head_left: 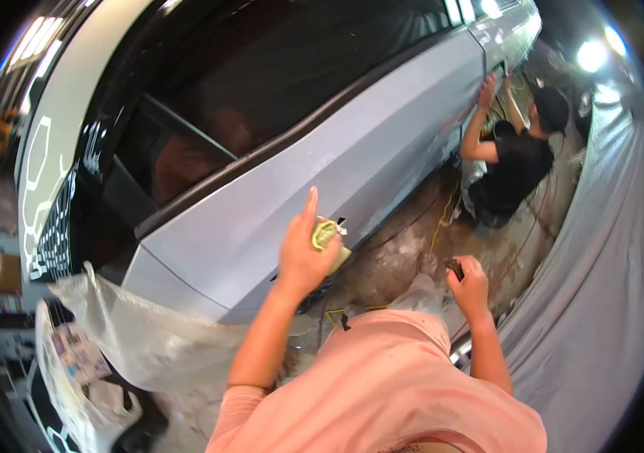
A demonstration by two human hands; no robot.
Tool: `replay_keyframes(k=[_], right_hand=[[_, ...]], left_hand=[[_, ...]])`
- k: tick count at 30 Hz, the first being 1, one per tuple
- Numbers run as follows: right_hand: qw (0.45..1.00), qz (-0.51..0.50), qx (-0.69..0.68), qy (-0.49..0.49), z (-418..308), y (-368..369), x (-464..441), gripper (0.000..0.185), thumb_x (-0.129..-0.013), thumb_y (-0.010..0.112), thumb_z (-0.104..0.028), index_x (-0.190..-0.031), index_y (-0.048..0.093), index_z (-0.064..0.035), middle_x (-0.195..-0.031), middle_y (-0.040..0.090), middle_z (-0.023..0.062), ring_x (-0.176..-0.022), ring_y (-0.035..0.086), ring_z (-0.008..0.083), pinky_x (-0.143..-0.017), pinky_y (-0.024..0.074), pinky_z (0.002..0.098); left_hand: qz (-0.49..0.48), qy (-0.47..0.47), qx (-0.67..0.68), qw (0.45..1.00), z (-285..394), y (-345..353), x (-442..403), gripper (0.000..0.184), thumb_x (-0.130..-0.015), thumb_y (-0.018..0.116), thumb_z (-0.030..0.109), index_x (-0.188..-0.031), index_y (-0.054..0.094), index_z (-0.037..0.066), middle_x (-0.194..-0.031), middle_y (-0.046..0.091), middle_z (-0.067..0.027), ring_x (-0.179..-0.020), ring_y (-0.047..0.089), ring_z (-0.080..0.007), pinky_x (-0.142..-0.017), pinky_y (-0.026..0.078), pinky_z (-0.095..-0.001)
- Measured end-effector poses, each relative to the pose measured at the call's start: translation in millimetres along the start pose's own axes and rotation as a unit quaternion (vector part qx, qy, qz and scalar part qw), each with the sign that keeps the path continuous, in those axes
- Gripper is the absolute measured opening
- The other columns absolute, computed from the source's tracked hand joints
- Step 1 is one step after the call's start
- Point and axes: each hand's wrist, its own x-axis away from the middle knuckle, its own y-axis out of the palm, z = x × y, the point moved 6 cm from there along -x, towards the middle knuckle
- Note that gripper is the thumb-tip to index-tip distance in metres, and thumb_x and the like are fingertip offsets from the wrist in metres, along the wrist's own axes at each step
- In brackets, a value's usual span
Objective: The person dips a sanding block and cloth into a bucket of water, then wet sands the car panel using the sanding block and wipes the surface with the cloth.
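Observation:
My left hand point(308, 249) is in front of the grey car door point(299, 181), index finger stretched toward the panel; I cannot tell whether the fingertip touches it. The other fingers are closed on a crumpled yellow-green cloth-like piece point(325, 234). Its exact kind is unclear. Lower down on the right, my right hand point(470, 287) is closed around a small dark object point(454, 269), mostly covered by the fingers. Faint pale smears mark the door's surface below the dark window point(261, 83).
Ahead, a person in black point(514, 166) crouches with both hands at the car's side. Clear plastic sheeting point(141, 328) hangs by the rear end. A grey curtain point(586, 249) lines the right side. A yellow cord point(442, 219) crosses the stained floor point(405, 241).

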Motion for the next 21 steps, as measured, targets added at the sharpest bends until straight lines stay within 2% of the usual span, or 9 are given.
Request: replay_keyframes(k=[1,4,7,8,12,16,19,21], right_hand=[[1.000,-0.023,0.010,-0.008,16,0,-8,0.025,-0.087,0.079,-0.011,-0.109,0.072,-0.0032,-0.106,0.073,0.0155,-0.102,0.070,0.0399,-0.088,0.0575,0.0477],[0.994,-0.095,0.048,-0.025,77,4,-36,0.025,-0.087,0.079,-0.014,-0.109,0.072,-0.0032,-0.106,0.072,0.0157,-0.106,0.070,0.0400,-0.091,0.0569,0.0494],[0.985,-0.155,0.075,-0.025,136,-1,-67,0.025,-0.087,0.079,-0.014,-0.109,0.073,-0.0031,-0.106,0.072,0.0157,-0.108,0.069,0.0403,-0.093,0.0565,0.0496],[0.984,-0.163,0.067,-0.032,151,-6,-78,0.025,-0.087,0.078,-0.014,-0.109,0.073,-0.0025,-0.107,0.072,0.0172,-0.107,0.070,0.0417,-0.092,0.0564,0.0503],[0.981,-0.181,0.055,-0.045,188,-23,-121,0.025,-0.088,0.077,-0.014,-0.110,0.073,-0.0010,-0.108,0.073,0.0203,-0.103,0.071,0.0436,-0.091,0.0560,0.0517],[0.975,-0.206,0.040,-0.071,202,-27,-156,0.026,-0.089,0.076,-0.014,-0.111,0.073,-0.0010,-0.107,0.073,0.0195,-0.104,0.071,0.0430,-0.091,0.0559,0.0510],[0.969,-0.222,0.029,-0.102,209,-25,-172,0.026,-0.089,0.076,-0.014,-0.111,0.072,-0.0010,-0.107,0.073,0.0189,-0.104,0.070,0.0425,-0.090,0.0558,0.0503],[0.966,-0.230,0.026,-0.112,210,-24,-182,0.026,-0.089,0.076,-0.014,-0.111,0.072,-0.0009,-0.107,0.073,0.0185,-0.104,0.070,0.0421,-0.090,0.0558,0.0498]], left_hand=[[0.013,-0.058,0.064,0.996,-7,23,7,0.102,-0.094,0.076,0.006,-0.178,0.020,0.012,-0.107,0.070,-0.0088,-0.099,0.069,-0.0196,-0.095,0.056,-0.0347],[0.068,-0.129,0.125,0.981,1,84,4,0.111,-0.096,0.075,0.008,-0.179,0.002,0.012,-0.111,0.069,-0.0086,-0.101,0.068,-0.0184,-0.097,0.055,-0.0338],[0.121,-0.197,0.197,0.953,7,126,-12,0.116,-0.096,0.075,0.007,-0.178,-0.007,0.013,-0.113,0.069,-0.0098,-0.101,0.067,-0.0187,-0.098,0.055,-0.0334],[0.144,-0.182,0.177,0.957,8,135,-19,0.119,-0.096,0.075,0.007,-0.177,-0.013,0.011,-0.113,0.068,-0.0109,-0.101,0.067,-0.0192,-0.099,0.054,-0.0335],[0.251,-0.200,0.185,0.929,9,153,-46,0.123,-0.095,0.075,0.006,-0.174,-0.018,0.006,-0.114,0.068,-0.0138,-0.100,0.068,-0.0207,-0.098,0.056,-0.0349],[0.313,-0.248,0.137,0.906,6,146,-63,0.125,-0.092,0.077,0.007,-0.173,-0.018,0.003,-0.112,0.069,-0.0152,-0.097,0.069,-0.0215,-0.094,0.057,-0.0356],[0.318,-0.280,0.132,0.896,8,144,-69,0.126,-0.091,0.078,0.019,-0.173,-0.016,0.003,-0.117,0.071,-0.0178,-0.101,0.073,-0.0338,-0.097,0.056,-0.0438],[0.326,-0.293,0.128,0.890,4,147,-73,0.126,-0.091,0.077,0.020,-0.173,-0.017,0.003,-0.118,0.072,-0.0183,-0.102,0.074,-0.0355,-0.097,0.057,-0.0445]])
